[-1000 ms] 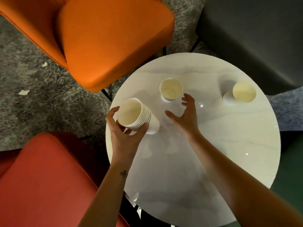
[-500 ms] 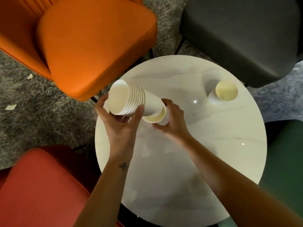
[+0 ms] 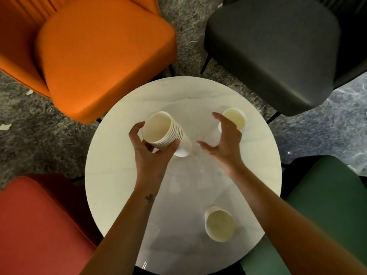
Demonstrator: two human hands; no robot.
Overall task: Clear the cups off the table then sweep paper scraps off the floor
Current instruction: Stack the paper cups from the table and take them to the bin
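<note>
Roughly midway through the cup stage, by my reading. Left hand [image 3: 151,153] grips a nested stack of paper cups [image 3: 164,132] just under the rims, thumb on one side and fingers on the other. The stack is tilted, its mouth up and away from the person and its base down toward the round table [image 3: 119,175]

Right hand [image 3: 224,141] hovers just beside the stack, fingers spread and curved, holding nothing. A single paper cup [image 3: 235,119] stands upright right beyond its fingertips; cannot tell whether they touch it

A second loose cup [image 3: 219,224] stands upright by the right forearm, nearer the person's body and well apart from both hands

Many cups are gathered, two remain on the table, and the stack is not yet carried off. Sweeping looks unstarted: paper scraps [image 3: 5,126] lie on the carpet far out past the left hand, near the orange chair [image 3: 99,56]; no broom in view
</note>
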